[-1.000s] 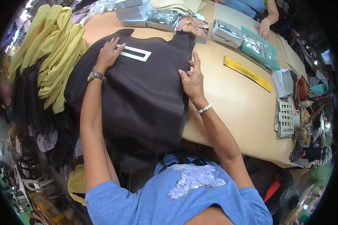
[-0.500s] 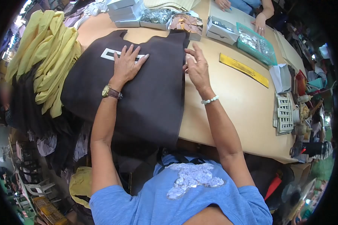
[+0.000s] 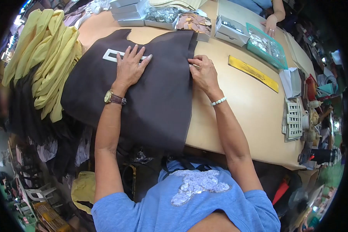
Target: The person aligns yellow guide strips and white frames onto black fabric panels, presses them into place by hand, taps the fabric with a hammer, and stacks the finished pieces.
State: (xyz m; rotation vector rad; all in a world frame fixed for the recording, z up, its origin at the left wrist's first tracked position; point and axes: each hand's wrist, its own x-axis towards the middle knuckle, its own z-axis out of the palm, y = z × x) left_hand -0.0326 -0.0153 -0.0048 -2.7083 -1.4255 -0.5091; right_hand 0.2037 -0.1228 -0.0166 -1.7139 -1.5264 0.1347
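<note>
A large dark fabric piece [image 3: 158,89], curved along its left side and notched at the top, lies on the table. On it rests a white slotted template [image 3: 110,55], partly covered by my left hand [image 3: 130,67]. That hand is open, its fingers spread flat over the template and the cloth. At the fabric's right edge, my right hand [image 3: 205,73] is closed, thumb and fingertips pinching the edge. Whether anything small sits in that pinch is hard to make out.
Yellow cloth [image 3: 52,62] is heaped at left. Along the back stand boxes [image 3: 129,13], a box of brown pieces [image 3: 195,25] and a green basket [image 3: 282,62]. A yellow ruler-like strip [image 3: 253,73] lies at right, near stacked white templates [image 3: 294,120]. Another person's hand [image 3: 270,25] is opposite.
My right hand has gone from loosely open beside the fabric to pinched at its right edge. My left hand stays on the template. One of the other person's hands has left the view.
</note>
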